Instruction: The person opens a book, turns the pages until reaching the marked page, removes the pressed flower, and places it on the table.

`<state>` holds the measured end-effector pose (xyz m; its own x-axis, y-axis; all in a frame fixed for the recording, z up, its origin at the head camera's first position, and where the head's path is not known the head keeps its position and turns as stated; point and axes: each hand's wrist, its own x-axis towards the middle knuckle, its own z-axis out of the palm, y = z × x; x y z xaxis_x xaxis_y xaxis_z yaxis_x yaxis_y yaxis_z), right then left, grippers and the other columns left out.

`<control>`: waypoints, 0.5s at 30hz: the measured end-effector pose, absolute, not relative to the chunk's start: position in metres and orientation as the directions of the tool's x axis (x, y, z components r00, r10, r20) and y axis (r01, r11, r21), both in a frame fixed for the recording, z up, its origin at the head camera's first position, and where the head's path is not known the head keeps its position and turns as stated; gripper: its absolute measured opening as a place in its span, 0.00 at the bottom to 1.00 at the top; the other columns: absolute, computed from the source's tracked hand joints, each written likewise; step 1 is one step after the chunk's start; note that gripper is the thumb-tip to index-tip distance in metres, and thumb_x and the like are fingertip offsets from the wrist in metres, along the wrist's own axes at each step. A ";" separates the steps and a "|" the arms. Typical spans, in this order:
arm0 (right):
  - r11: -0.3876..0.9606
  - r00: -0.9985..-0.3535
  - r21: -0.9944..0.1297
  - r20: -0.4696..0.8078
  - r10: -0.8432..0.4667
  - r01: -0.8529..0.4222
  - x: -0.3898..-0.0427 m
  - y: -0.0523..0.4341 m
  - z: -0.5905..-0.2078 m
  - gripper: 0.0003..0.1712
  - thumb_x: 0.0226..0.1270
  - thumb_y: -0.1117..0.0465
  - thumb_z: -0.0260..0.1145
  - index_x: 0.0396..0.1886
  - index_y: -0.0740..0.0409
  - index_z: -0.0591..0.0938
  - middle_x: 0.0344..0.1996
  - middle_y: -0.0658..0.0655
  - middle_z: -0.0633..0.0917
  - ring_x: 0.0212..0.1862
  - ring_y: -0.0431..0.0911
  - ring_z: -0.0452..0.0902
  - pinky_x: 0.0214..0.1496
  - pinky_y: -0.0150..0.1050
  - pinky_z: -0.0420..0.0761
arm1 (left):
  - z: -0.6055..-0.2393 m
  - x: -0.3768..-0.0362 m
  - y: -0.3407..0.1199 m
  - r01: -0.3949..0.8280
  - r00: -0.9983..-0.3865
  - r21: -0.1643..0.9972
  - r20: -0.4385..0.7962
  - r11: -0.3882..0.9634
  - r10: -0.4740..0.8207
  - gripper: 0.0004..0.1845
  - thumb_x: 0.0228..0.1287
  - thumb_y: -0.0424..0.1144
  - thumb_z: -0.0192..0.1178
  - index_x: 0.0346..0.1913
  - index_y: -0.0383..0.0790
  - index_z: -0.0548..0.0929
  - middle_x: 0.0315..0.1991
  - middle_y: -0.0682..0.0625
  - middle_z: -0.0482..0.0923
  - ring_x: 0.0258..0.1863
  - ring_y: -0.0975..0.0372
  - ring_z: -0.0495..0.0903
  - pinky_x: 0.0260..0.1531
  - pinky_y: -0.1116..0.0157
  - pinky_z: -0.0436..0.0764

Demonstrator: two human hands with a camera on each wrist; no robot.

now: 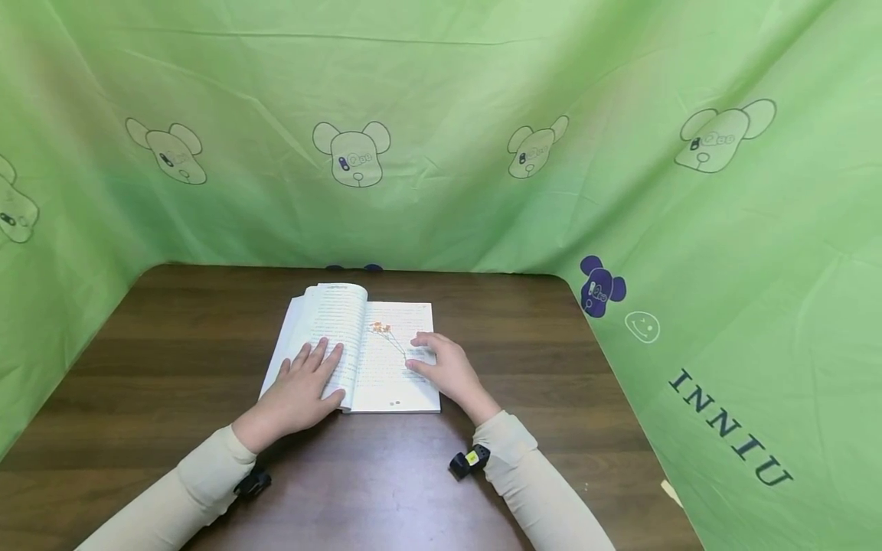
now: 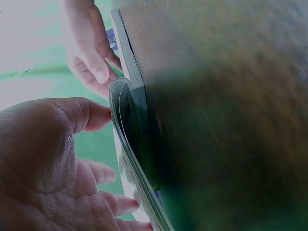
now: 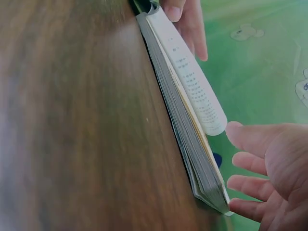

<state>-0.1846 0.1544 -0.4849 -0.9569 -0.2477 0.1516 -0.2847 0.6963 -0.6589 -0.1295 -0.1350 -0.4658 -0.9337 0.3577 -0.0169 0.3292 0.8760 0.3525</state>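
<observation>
An open book (image 1: 386, 386) lies on the table, its left-hand pages arching up near the spine. My left hand (image 1: 292, 394) rests on those pages with its fingers spread; the left wrist view shows its thumb beside the curved pages (image 2: 126, 139). On the right-hand page lies a small sprig with orange flowers (image 1: 381, 327) and thin stems. Over that page's right part is my right hand (image 1: 448, 371), thumb and forefinger apart near the stem ends. In the right wrist view its fingers (image 3: 250, 187) are extended beside the book's edge; the sprig cannot be made out there.
The brown wooden table (image 1: 524, 329) extends on both sides of the book. A green curtain (image 1: 441, 222) with bear-head prints hangs behind and along the sides. Black wrist cameras (image 1: 470, 461) sit on both sleeves.
</observation>
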 end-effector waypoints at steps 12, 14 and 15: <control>0.753 -0.943 -0.568 0.219 -0.249 -0.331 -0.187 0.153 -0.498 0.21 0.57 0.50 0.79 0.47 0.55 0.89 0.62 0.54 0.84 0.70 0.53 0.74 0.73 0.55 0.65 | -0.467 -0.130 -0.135 0.320 -0.932 0.347 -0.051 0.882 0.358 0.40 0.74 0.54 0.54 0.81 0.40 0.58 0.80 0.32 0.51 0.78 0.32 0.50 0.67 0.28 0.55; 0.762 -0.942 -0.555 0.221 -0.251 -0.333 -0.186 0.153 -0.499 0.22 0.56 0.49 0.80 0.47 0.54 0.90 0.62 0.54 0.84 0.70 0.53 0.73 0.73 0.56 0.64 | -0.468 -0.129 -0.135 0.320 -0.932 0.346 -0.051 0.882 0.358 0.39 0.74 0.54 0.54 0.81 0.39 0.58 0.80 0.32 0.50 0.78 0.32 0.50 0.67 0.28 0.55; 0.766 -0.943 -0.552 0.219 -0.249 -0.330 -0.186 0.152 -0.499 0.22 0.56 0.48 0.80 0.47 0.54 0.90 0.62 0.54 0.83 0.70 0.53 0.72 0.74 0.56 0.63 | -0.467 -0.129 -0.135 0.320 -0.932 0.346 -0.051 0.882 0.358 0.39 0.74 0.54 0.54 0.81 0.39 0.58 0.80 0.31 0.50 0.78 0.32 0.50 0.67 0.28 0.55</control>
